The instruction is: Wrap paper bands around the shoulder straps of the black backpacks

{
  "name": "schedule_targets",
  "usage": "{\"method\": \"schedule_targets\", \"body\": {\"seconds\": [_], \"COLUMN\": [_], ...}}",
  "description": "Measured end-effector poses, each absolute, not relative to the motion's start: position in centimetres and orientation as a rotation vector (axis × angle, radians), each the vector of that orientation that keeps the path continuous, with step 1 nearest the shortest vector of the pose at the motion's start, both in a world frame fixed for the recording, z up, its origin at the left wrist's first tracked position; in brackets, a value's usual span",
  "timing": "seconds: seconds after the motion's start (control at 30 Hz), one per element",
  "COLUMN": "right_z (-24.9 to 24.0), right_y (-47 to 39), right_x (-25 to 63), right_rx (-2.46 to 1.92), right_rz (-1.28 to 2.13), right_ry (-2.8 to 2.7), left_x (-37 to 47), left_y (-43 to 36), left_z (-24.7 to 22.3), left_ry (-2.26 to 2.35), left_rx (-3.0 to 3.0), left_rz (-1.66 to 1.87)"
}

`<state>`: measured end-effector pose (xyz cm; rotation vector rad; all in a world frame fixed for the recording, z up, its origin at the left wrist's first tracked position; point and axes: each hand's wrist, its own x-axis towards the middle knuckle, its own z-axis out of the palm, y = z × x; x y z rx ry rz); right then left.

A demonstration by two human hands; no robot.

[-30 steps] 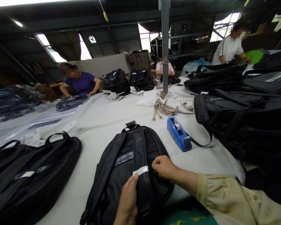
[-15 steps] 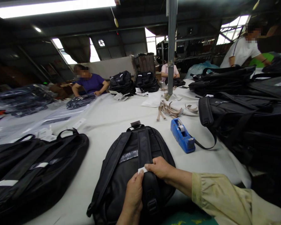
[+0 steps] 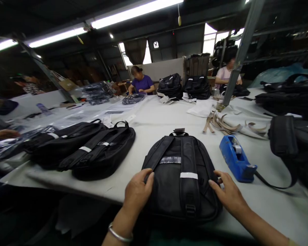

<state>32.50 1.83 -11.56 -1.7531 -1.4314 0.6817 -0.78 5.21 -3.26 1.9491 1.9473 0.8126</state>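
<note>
A black backpack [image 3: 166, 194] lies straps-up in front of me. A white band [image 3: 189, 175] crosses its right shoulder strap, and a shiny clear strip [image 3: 170, 160] lies between the straps. At the left side of the backpack, my left hand [image 3: 138, 189] is closed, thumb and forefinger pinching its edge near the left strap. My right hand [image 3: 229, 193] is at the opposite side, thumb and fingers apart, fingertips at the bag's edge. To the right of it stands a blue tape dispenser [image 3: 237, 159] with a roll in it.
Two more black backpacks [image 3: 105, 150] with white bands lie on the left of the white table [image 3: 154, 118]. Beige strips [image 3: 220, 123] lie beyond the dispenser near a metal post [image 3: 242, 51]. Black bags [image 3: 304, 136] crowd the right. Co-workers sit across the table; another person's hand [image 3: 3, 135] shows at far left.
My hands have left the white band on the right strap and moved apart to the backpack's two sides. The band now lies flat across the strap. My view has swung left.
</note>
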Motion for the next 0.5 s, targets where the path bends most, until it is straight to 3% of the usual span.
{"method": "schedule_targets", "body": {"seconds": [0.17,0.3,0.5], "right_z": [-14.5,-14.4,-15.4], "right_y": [0.3,0.8,2.6], "right_x": [32.4,32.2,33.6], "right_rx": [-1.904,-1.754,-1.728], "right_rz": [0.692,0.588,0.579], "right_ry": [-1.399,-1.576,-1.533], "left_x": [-6.8,-6.8,-4.0], "left_y": [8.1,8.2,8.7], "left_z": [-6.0,-3.9,3.0], "left_ry": [2.120,1.966,1.182], "left_rx": [1.681,1.427,0.860], "left_rz": [0.428,0.625,0.976]}}
